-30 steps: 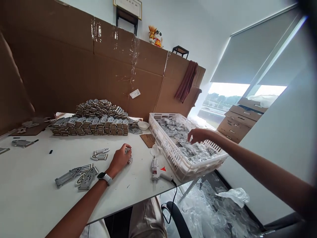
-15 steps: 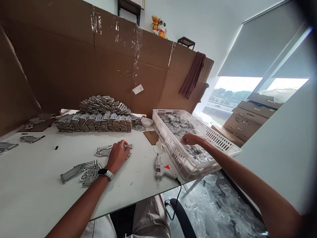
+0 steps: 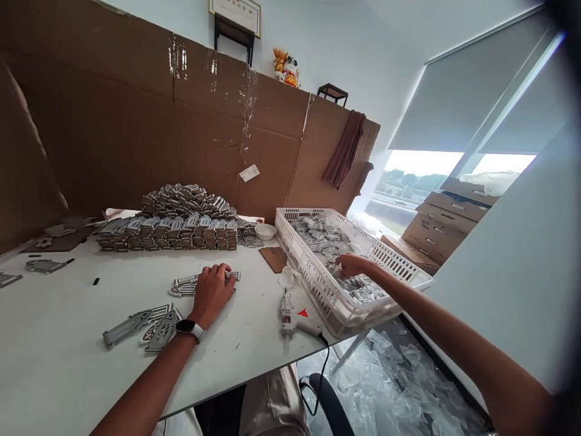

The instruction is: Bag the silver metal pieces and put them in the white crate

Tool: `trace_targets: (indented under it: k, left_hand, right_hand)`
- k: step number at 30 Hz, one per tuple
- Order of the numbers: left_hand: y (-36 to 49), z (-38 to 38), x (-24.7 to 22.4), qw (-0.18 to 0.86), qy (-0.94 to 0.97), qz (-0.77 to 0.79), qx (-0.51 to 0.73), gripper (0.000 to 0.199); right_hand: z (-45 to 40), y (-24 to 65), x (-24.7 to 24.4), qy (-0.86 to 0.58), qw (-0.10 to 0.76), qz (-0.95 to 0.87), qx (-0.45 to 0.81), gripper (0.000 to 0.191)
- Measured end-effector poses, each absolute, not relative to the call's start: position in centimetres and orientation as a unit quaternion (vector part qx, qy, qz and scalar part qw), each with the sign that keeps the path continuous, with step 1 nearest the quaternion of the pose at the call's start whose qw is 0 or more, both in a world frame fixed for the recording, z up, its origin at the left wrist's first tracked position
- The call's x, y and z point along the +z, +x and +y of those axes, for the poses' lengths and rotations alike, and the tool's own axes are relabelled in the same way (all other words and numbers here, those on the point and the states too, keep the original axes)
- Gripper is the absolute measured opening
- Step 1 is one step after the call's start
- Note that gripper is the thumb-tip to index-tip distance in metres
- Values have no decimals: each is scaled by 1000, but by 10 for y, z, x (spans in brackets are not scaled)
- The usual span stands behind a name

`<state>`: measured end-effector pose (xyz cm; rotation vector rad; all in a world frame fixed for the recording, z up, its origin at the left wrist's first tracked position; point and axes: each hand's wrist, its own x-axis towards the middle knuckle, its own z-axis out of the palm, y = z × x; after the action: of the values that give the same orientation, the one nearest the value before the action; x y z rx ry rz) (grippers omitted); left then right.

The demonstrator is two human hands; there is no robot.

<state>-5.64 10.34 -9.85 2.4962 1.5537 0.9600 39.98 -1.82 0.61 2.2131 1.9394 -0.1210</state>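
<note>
My left hand [image 3: 212, 295], with a watch [image 3: 187, 327] on its wrist, rests on the table over grey arch-shaped metal pieces [image 3: 182, 290]. Its fingers are bent and slightly apart, lying on them; the palm hides part of the pieces. My right hand [image 3: 350, 265] reaches into a white plastic basket [image 3: 318, 284] full of small grey pieces in clear bags [image 3: 320, 233]. Its fingers are closed at a clear-bagged piece [image 3: 336, 270], only partly visible. Left of my left wrist lie several loose grey arched pieces [image 3: 129, 327].
A large stack of the grey pieces [image 3: 181, 227] stands against a cardboard wall [image 3: 136, 121]. A white bowl [image 3: 265, 231], a brown cardboard scrap [image 3: 274, 259] and a corded glue gun [image 3: 290, 318] sit left of the basket. Clear plastic bags [image 3: 381, 387] cover the floor at right.
The view has tilted up slightly, so everything sits a little lower and further left. My right hand's fingers have come down onto the bagged pieces. My left hand stays on its pieces.
</note>
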Motion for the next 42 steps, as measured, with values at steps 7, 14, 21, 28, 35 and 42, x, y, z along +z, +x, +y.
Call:
trace_targets:
  k: [7, 14, 21, 28, 35, 42]
  left_hand:
    - [-50, 98, -96, 17, 804, 456, 381, 27]
    - [-47, 83, -94, 143, 804, 360, 451, 37]
    - [-43, 72, -97, 422, 700, 335, 469, 79]
    - [-25, 63, -90, 672, 537, 244, 448, 67]
    - [-25, 62, -86, 690, 475, 279, 470, 57]
    - [-28, 62, -83, 694, 480, 294, 449, 75]
  right_hand:
    - [-5, 368, 74, 727, -14, 687, 3, 18]
    - [48, 265, 94, 593, -168, 788, -9, 36]
    - [74, 197, 13, 501, -195, 835, -116, 46]
    - [66, 200, -10, 472, -206, 845, -143, 54]
    - [61, 201, 2, 478, -237, 829, -170, 60]
    - [61, 200, 3, 465, -288, 814, -194, 54]
